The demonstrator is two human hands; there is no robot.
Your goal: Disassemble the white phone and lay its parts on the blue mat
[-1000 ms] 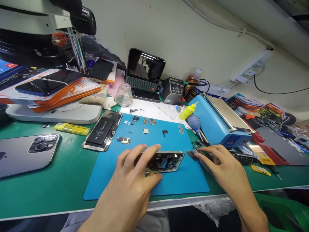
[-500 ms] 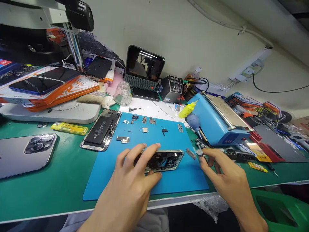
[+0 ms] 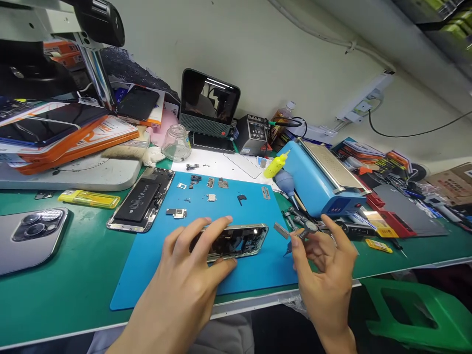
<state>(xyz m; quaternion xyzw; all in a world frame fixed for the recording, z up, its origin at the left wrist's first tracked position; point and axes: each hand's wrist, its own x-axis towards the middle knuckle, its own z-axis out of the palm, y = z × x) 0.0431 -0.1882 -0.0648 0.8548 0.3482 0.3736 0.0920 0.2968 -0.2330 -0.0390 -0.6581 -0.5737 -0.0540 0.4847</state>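
Holding, left hand [image 3: 188, 275]: one open phone frame [image 3: 243, 241], clamped between thumb below and fingers above, stood tilted on its long edge over the near part of a blue mat [image 3: 254, 275]; its left end is hidden behind the fingers, its dark interior too shadowed to itemise. Right hand [image 3: 326, 260], just right of the frame: one slim screwdriver [image 3: 304, 232], thumb pressed against it, index finger raised apart, remaining fingers curled; how these meet the handle is partly concealed, and the tip, pointing down and left, is hard to make out. Near the thumb: one small grey bar [image 3: 281, 230], lying at a slant. Behind the right hand: assorted small tools [image 3: 293, 216], overlapping, kinds unclear. On the mat, farther off: one metal part [image 3: 177, 213], one small white frame [image 3: 181, 186], one black piece [image 3: 241, 198], plus fragments too tiny to identify. Left of these: one panel bearing a black battery [image 3: 137, 200], its label illegible. At the left edge: one grey phone [image 3: 22, 246], cut off. Upper left: one microscope [image 3: 29, 73], likewise cropped.
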